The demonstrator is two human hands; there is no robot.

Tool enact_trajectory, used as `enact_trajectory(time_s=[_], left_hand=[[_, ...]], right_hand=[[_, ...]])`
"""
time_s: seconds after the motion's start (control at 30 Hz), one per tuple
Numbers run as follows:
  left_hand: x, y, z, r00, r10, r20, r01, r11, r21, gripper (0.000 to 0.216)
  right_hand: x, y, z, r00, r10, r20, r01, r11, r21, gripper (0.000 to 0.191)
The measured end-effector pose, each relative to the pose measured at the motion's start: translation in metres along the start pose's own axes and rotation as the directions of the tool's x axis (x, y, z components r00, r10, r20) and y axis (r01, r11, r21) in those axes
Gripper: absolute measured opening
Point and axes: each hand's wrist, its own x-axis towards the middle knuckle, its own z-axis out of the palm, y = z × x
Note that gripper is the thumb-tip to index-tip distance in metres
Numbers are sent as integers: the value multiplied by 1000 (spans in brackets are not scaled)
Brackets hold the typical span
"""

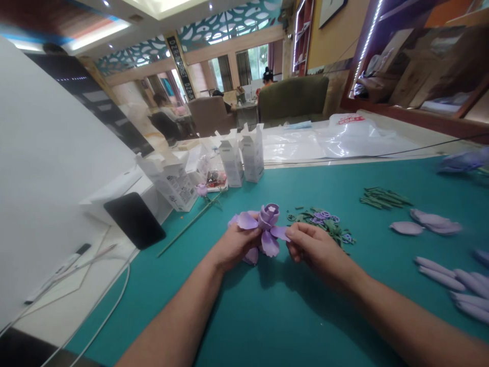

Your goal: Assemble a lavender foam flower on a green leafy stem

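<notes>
A light purple artificial flower (268,218) with a rolled centre and several spread petals is held above the green mat. My left hand (240,245) is closed around its underside, and the fingers there are partly hidden by petals. My right hand (311,244) pinches the tip of the petal on the flower's right side between thumb and forefinger. Just behind my right hand lies a pile of green and purple scraps (324,219). To the left, a finished-looking purple flower on a long green stem (187,228) rests on the mat.
Purple petal pieces (439,221) and a bundle of green strips (384,198) lie on the right of the green mat (290,316). White boxes (252,155) stand at the back. A black tablet-like object (134,220) leans at left, near a white cable (114,311). People sit in the background.
</notes>
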Motion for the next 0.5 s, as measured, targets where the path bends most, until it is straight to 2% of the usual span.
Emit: enact_trajectory(time_s=[0.2,0.5], left_hand=[[1,-2,0,1000,4,-9,-4,1000,0,40],[0,-3,4,999,10,-40,-9,1000,9,39]], right_hand=[[-2,-2,3,999,-8,-45,9,1000,5,42],[-4,-5,5,999,13,-46,-12,1000,24,41]])
